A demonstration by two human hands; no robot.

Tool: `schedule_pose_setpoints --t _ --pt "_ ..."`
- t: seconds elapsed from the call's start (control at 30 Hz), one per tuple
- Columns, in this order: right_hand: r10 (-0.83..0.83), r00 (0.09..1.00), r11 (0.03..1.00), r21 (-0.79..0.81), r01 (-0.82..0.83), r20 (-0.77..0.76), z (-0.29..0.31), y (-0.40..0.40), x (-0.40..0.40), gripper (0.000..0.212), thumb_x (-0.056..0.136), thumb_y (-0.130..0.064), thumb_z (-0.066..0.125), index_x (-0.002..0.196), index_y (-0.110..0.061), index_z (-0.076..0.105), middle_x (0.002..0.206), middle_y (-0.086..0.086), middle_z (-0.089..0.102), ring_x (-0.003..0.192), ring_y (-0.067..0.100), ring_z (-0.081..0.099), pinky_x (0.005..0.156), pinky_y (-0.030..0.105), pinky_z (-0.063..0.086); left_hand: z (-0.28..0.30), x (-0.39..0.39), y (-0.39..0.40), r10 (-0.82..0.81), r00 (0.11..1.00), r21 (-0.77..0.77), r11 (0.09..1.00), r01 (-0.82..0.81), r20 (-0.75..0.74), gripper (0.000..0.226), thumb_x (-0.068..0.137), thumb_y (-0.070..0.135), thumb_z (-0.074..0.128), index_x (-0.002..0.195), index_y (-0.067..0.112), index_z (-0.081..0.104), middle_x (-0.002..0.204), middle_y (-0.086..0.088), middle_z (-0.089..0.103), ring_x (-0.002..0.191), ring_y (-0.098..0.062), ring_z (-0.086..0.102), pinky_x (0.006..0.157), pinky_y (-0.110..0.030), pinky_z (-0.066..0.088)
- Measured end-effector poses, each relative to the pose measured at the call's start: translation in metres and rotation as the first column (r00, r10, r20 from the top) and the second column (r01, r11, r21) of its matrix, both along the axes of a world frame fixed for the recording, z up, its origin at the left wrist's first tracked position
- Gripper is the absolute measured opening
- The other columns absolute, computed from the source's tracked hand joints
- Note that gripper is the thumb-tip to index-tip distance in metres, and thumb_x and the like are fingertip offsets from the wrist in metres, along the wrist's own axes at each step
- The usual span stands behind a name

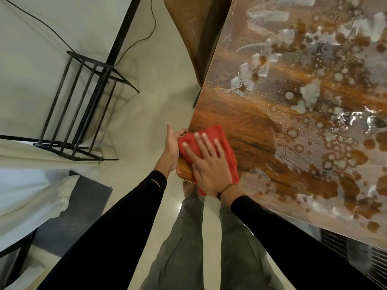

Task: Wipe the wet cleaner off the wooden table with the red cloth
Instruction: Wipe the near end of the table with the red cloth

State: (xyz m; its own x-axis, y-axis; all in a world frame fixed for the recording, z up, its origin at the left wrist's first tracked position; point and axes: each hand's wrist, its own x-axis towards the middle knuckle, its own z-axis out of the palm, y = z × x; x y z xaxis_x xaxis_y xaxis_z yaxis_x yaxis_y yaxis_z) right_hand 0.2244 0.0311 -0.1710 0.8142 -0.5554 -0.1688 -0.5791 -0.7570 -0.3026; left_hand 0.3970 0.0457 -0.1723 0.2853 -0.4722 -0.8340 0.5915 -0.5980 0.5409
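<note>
My right hand [209, 164] lies flat, fingers straight and spread, pressing the folded red cloth [217, 143] onto the near corner of the glossy brown wooden table [240, 114]; one end of the cloth hangs off the table's edge below my wrist, where a thin dark band sits above my black sleeve [293, 237]. My left hand [172, 143] is just beside it, off the corner, thumb up and fingers bent against the table's edge, touching the cloth's left end. Around the cloth the wood shows bare and streaked. Beyond that patch, whitish wet cleaner [335, 147] covers most of the tabletop in bubbles, rings and smeared foam. Below me are my grey trousers [188, 248] and the pale floor. Farther left stands a black metal rack [83, 105], and past the table's far edge is a brown chair back [188, 21].
</note>
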Motion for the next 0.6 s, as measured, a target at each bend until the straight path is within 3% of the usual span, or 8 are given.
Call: schedule_pose_setpoints --t 0.1,0.23,0.27,0.33,0.4,0.47,0.53,0.6 --pt "0.381 0.925 0.925 0.009 -0.381 -0.005 -0.007 0.005 -0.038 0.073 0.110 -0.044 0.040 0.178 -0.034 0.016 0.187 0.010 0.009 0.173 0.036 0.007 0.139 0.062 0.008 -0.002 0.005 0.002 -0.098 0.995 0.005 0.995 0.098 -0.020 0.092 0.110 0.073 0.008 0.143 0.010 0.065 0.133 -0.020 0.076 0.122 -0.032 0.074 0.094 -0.041 0.059" --pt "0.678 0.733 0.734 -0.010 -0.680 -0.055 -0.009 -0.043 -0.050 0.073 0.111 -0.047 0.045 0.177 -0.040 0.016 0.187 0.004 0.012 0.173 0.032 0.009 0.137 0.054 -0.006 0.000 0.004 0.002 -0.140 0.989 0.002 0.990 0.140 -0.051 0.082 0.113 0.068 0.009 0.136 0.013 0.066 0.118 -0.015 0.082 0.099 -0.024 0.083 0.073 -0.032 0.066" --pt "0.681 0.730 0.729 -0.030 -0.683 -0.065 -0.008 -0.058 -0.048 0.072 0.111 -0.046 0.044 0.177 -0.041 0.017 0.187 0.003 0.013 0.173 0.031 0.010 0.136 0.053 -0.006 0.000 0.003 0.002 -0.133 0.989 0.006 0.991 0.133 -0.060 0.081 0.114 0.067 0.009 0.135 0.014 0.066 0.112 -0.011 0.084 0.095 -0.021 0.083 0.068 -0.029 0.065" --pt "0.561 0.825 0.823 -0.058 -0.565 -0.068 -0.005 -0.078 -0.043 0.073 0.110 -0.044 0.044 0.177 -0.044 0.016 0.187 0.003 0.008 0.173 0.030 0.007 0.136 0.054 -0.006 -0.003 0.002 0.002 -0.126 0.990 0.023 0.992 0.128 -0.068 0.077 0.114 0.067 0.009 0.137 0.018 0.065 0.112 -0.006 0.084 0.100 -0.021 0.082 0.070 -0.029 0.065" --pt "0.305 0.951 0.949 -0.067 -0.308 -0.047 0.000 -0.066 -0.033 0.076 0.106 -0.043 0.044 0.177 -0.045 0.015 0.187 0.005 0.007 0.173 0.033 0.005 0.137 0.057 -0.004 -0.006 0.004 0.003 -0.135 0.989 0.043 0.990 0.138 -0.064 0.078 0.113 0.070 0.009 0.143 0.023 0.063 0.126 -0.007 0.080 0.117 -0.026 0.076 0.085 -0.037 0.065" --pt "0.142 0.989 0.987 -0.066 -0.144 -0.033 0.003 -0.025 -0.019 0.082 0.100 -0.043 0.047 0.176 -0.043 0.018 0.186 0.010 0.011 0.173 0.037 0.009 0.137 0.063 0.000 -0.008 0.007 0.004 -0.132 0.987 0.047 0.989 0.137 -0.092 0.085 0.111 0.073 0.007 0.148 0.019 0.062 0.134 -0.012 0.078 0.124 -0.030 0.074 0.094 -0.042 0.064" --pt "0.188 0.982 0.981 -0.051 -0.189 -0.018 0.004 0.012 -0.015 0.084 0.099 -0.041 0.055 0.176 -0.040 0.022 0.185 0.012 0.016 0.172 0.038 0.012 0.136 0.066 0.004 -0.008 0.011 0.004 -0.178 0.977 0.051 0.982 0.185 -0.118 0.092 0.108 0.077 0.005 0.148 0.018 0.062 0.135 -0.013 0.077 0.126 -0.031 0.074 0.096 -0.042 0.064" --pt "0.355 0.935 0.933 -0.058 -0.354 0.011 0.002 0.022 -0.021 0.082 0.102 -0.040 0.062 0.176 -0.039 0.025 0.185 0.011 0.019 0.172 0.038 0.014 0.136 0.066 0.007 -0.006 0.018 0.005 -0.290 0.950 0.083 0.950 0.301 -0.119 0.100 0.103 0.083 0.000 0.157 0.019 0.055 0.146 -0.013 0.071 0.137 -0.033 0.066 0.113 -0.049 0.054"
